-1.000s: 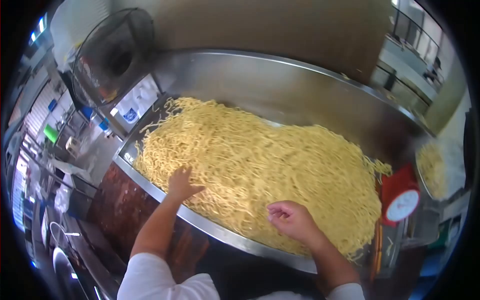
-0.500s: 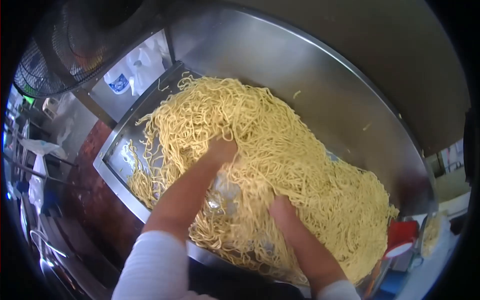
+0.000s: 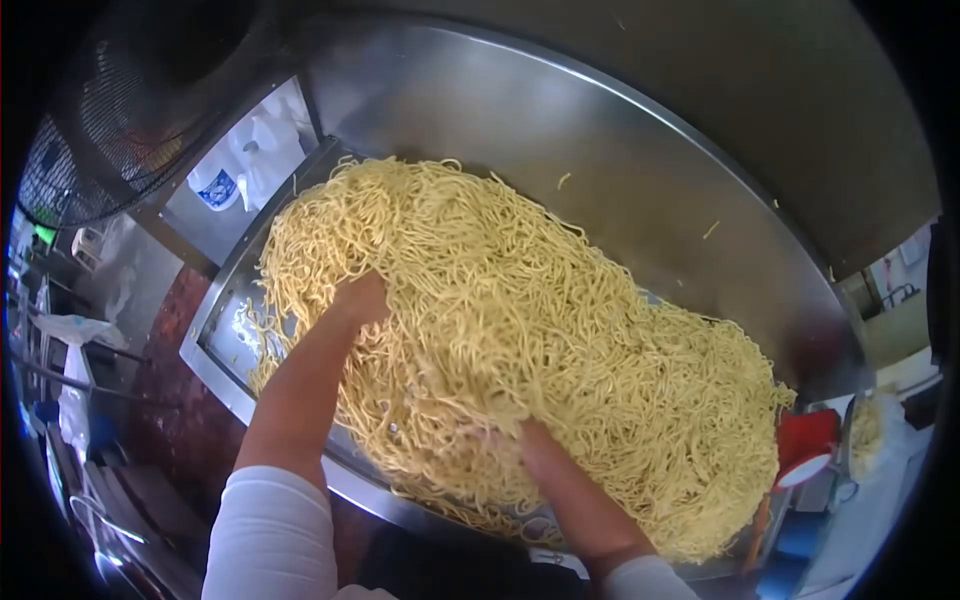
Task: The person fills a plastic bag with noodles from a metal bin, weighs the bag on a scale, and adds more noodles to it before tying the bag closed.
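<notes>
A large heap of yellow noodles (image 3: 600, 370) lies across a metal tray (image 3: 390, 510). My left hand (image 3: 362, 298) reaches into the left part of the heap, its fingers buried among the strands. Lower and to the right, my right hand (image 3: 525, 445) is pushed into the near side of the heap. Noodles cover most of that hand, and only a little skin shows between them. How the fingers of either hand are bent is hidden. Some strands near the hands look blurred by motion.
A tall metal wall (image 3: 640, 170) rises behind the heap, with a few stray noodles stuck on it. At upper left stand a fan (image 3: 100, 140) and white plastic jugs (image 3: 225, 175). A red-and-white object (image 3: 805, 448) sits beside the tray's right end.
Both hands have shifted left in view, the right also lower. Noodles now cover the bare tray patch that showed between my arms. The view has moved slightly.
</notes>
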Tool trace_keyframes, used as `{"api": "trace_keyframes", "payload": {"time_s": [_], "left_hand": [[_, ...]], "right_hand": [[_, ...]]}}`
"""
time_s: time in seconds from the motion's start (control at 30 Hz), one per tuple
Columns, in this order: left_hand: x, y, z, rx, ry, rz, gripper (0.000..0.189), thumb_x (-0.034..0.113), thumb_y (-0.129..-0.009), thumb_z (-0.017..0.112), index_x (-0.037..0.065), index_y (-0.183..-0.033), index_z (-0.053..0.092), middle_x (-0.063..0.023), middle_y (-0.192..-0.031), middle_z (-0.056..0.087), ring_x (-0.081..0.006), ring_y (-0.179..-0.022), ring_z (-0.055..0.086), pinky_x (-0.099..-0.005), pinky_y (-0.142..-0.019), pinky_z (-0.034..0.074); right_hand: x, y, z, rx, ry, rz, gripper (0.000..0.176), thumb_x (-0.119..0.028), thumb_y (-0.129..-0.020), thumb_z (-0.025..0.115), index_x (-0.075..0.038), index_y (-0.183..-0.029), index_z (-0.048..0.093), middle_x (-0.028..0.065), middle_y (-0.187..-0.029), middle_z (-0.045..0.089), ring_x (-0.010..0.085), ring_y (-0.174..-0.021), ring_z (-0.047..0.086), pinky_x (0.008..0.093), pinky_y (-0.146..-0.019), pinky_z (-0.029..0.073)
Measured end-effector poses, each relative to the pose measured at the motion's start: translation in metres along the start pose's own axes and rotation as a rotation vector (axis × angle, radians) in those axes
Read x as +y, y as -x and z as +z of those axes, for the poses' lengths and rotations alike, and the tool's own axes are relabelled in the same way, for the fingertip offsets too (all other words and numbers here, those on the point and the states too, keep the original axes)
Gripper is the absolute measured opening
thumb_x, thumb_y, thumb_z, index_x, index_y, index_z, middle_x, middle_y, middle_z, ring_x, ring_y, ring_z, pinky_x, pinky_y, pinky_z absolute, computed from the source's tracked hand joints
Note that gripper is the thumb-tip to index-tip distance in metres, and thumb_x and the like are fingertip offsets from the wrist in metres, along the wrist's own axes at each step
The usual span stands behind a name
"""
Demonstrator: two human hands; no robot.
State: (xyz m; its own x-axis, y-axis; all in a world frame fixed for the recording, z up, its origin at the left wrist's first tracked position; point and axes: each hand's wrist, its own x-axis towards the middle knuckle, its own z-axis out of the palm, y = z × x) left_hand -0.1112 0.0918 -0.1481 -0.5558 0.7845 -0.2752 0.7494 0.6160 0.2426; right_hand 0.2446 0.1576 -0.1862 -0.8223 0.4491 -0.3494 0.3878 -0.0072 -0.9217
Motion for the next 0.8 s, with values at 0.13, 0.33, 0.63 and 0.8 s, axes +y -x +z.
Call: {"api": "trace_keyframes", "payload": {"time_s": [0.13, 0.33, 0.63, 0.8], "left_hand": [[0.02, 0.014, -0.003, -0.023, -0.011, -0.049, 0.044, 0.029, -0.081, 0.061, 0.007, -0.119, 0.062, -0.0166, -0.117, 0.066, -0.0364, -0.115, 0.06, -0.0472, -0.097, 0.047], [0.013, 0.077, 0.017, 0.132, 0.422, 0.03, 0.045, 0.023, -0.079, 0.072, 0.004, -0.119, 0.062, -0.0171, -0.112, 0.067, -0.0331, -0.103, 0.064, -0.0404, -0.087, 0.049], [0.028, 0.119, -0.206, 0.174, 1.398, 0.213, 0.021, 0.023, -0.088, 0.067, 0.006, -0.1, 0.065, -0.0059, -0.099, 0.068, -0.0172, -0.091, 0.066, -0.0344, -0.082, 0.054], [0.006, 0.102, -0.235, -0.224, 0.208, 0.347, 0.06, 0.036, -0.073, 0.081, 0.007, -0.123, 0.064, -0.0099, -0.113, 0.067, -0.0244, -0.1, 0.065, -0.0357, -0.089, 0.052]], "right_hand": [[-0.008, 0.067, -0.002, 0.194, 0.741, -0.078, 0.038, -0.024, -0.082, 0.076, -0.007, -0.115, 0.069, 0.0091, -0.116, 0.069, 0.0241, -0.107, 0.065, 0.0402, -0.095, 0.053], [-0.146, 0.069, -0.025, 0.28, 0.074, 0.06, 0.027, -0.024, -0.084, 0.077, -0.008, -0.105, 0.071, 0.0078, -0.098, 0.072, 0.0194, -0.088, 0.069, 0.0324, -0.076, 0.058], [-0.272, 0.084, -0.052, 0.174, -0.322, -0.377, 0.036, -0.036, -0.087, 0.072, -0.005, -0.104, 0.068, 0.0156, -0.097, 0.07, 0.0233, -0.093, 0.067, 0.0403, -0.082, 0.056], [-0.24, 0.07, -0.078, 0.04, 0.933, 0.153, 0.04, -0.031, -0.085, 0.071, -0.007, -0.117, 0.067, 0.0151, -0.111, 0.069, 0.0281, -0.104, 0.066, 0.0384, -0.089, 0.053]]}}
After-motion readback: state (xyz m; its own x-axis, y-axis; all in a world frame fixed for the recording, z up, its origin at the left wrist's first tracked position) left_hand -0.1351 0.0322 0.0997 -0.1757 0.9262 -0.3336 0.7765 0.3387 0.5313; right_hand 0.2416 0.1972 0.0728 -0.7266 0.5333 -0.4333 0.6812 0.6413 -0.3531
